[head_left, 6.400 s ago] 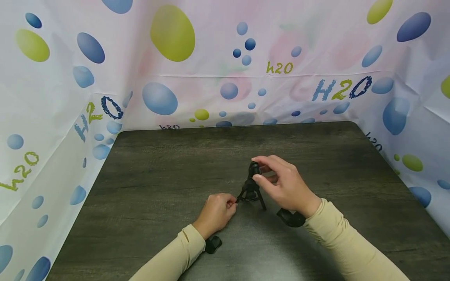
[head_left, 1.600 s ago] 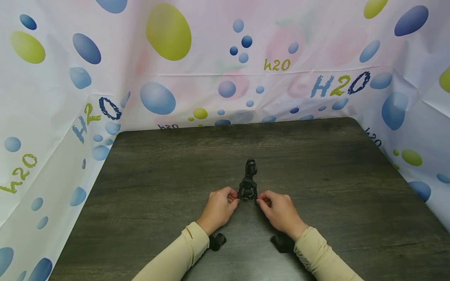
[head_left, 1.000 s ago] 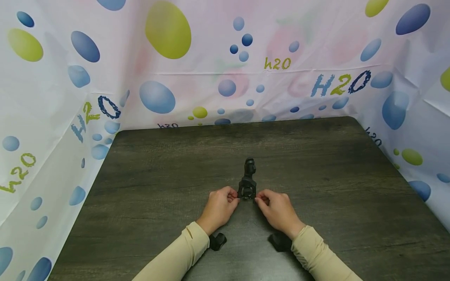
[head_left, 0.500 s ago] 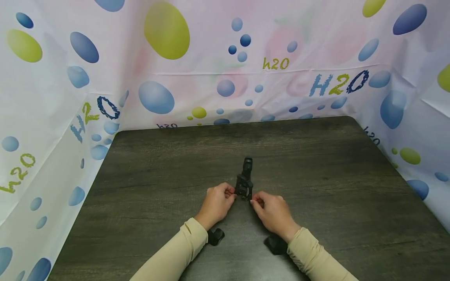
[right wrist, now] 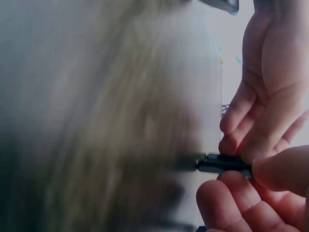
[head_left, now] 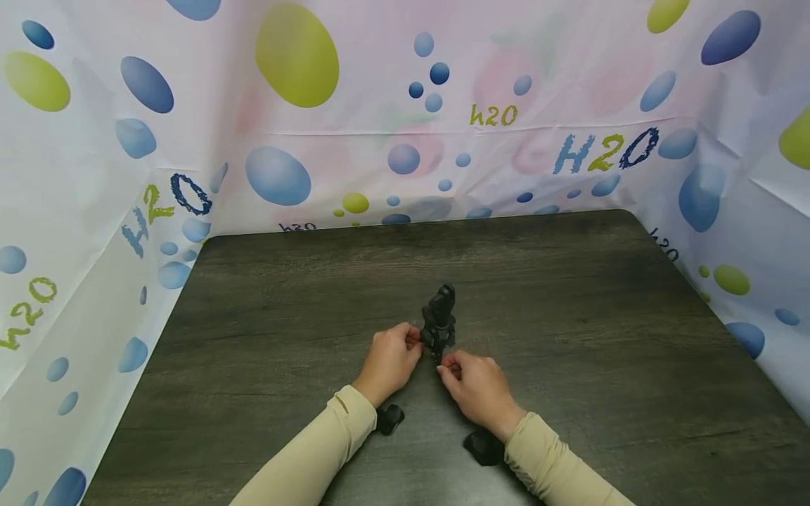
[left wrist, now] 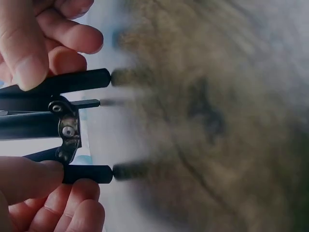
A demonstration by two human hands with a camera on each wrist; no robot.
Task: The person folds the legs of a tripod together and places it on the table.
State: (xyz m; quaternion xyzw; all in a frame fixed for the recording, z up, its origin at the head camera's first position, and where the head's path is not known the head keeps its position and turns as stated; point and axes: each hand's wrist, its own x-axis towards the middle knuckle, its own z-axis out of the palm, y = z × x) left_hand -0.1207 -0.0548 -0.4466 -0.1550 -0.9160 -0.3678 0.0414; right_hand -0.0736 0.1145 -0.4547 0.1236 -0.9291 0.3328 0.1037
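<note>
A small black tripod (head_left: 438,316) stands near the middle of the table in the head view, its head pointing away. My left hand (head_left: 391,358) pinches one of its legs on the left side. Low on the near right side, my right hand (head_left: 477,390) pinches another leg. The left wrist view shows two legs held between thumbs and fingers, the lower leg (left wrist: 89,174) by my left hand, with a metal-jointed brace (left wrist: 70,130) between them. In the right wrist view a dark leg (right wrist: 224,166) lies between my right thumb and fingers; the tripod's upper part is hidden there.
The dark wood-grain table (head_left: 285,302) reaches back to a white curtain (head_left: 367,133) printed with bubbles and H2O lettering, which also hangs along both sides. Black wrist devices sit under my left cuff (head_left: 389,419) and right cuff (head_left: 484,448).
Earlier my right hand was at the tripod's top with its legs spread; it went down to a leg. Over the last second the tripod has turned and my right hand has shifted left.
</note>
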